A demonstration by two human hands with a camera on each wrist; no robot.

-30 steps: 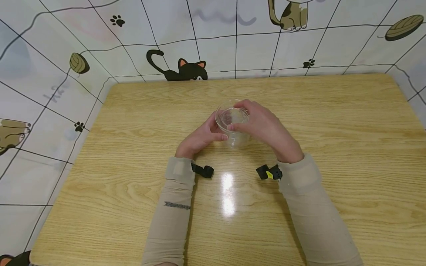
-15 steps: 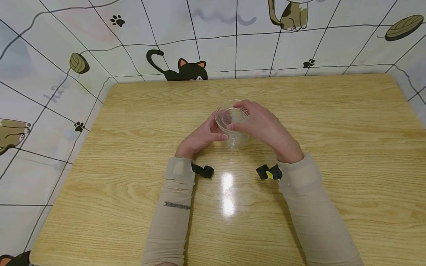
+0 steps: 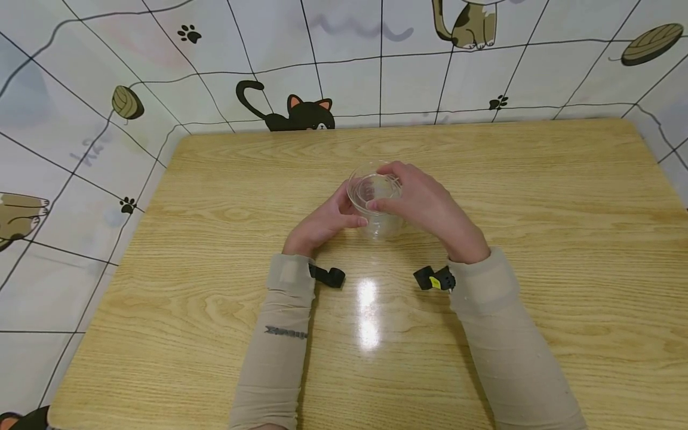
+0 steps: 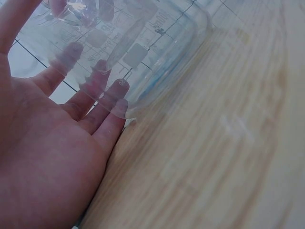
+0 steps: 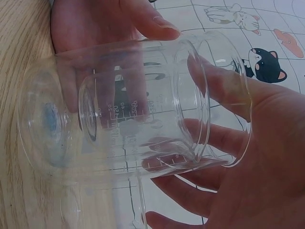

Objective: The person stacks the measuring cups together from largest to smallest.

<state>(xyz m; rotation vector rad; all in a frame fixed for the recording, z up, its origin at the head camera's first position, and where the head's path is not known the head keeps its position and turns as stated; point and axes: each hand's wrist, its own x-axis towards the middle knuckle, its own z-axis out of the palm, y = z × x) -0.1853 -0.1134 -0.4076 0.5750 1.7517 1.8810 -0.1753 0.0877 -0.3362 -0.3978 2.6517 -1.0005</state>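
Observation:
Clear beakers with printed scales stand nested on the wooden table, a large outer beaker point(image 5: 43, 157) around a smaller inner beaker point(image 5: 90, 109). How many sit inside is hard to tell through the transparent walls. My left hand point(image 3: 328, 221) holds the outer beaker's side, thumb in front; in the left wrist view its fingers point(image 4: 109, 119) lie along the wall. From the right, my right hand point(image 3: 421, 194) reaches over the top. Its thumb and fingers grip at the rim point(image 5: 205, 95), seemingly on the inner beaker; the exact contact is blurred by the clear walls.
The wood-grain table point(image 3: 188, 286) extends on all sides of the beakers. A white tiled-pattern wall point(image 3: 349, 60) with cartoon cats borders its back and sides. Black straps point(image 3: 328, 276) hang at both wrists. Another clear outline point(image 5: 95, 205) shows low in the right wrist view, its kind unclear.

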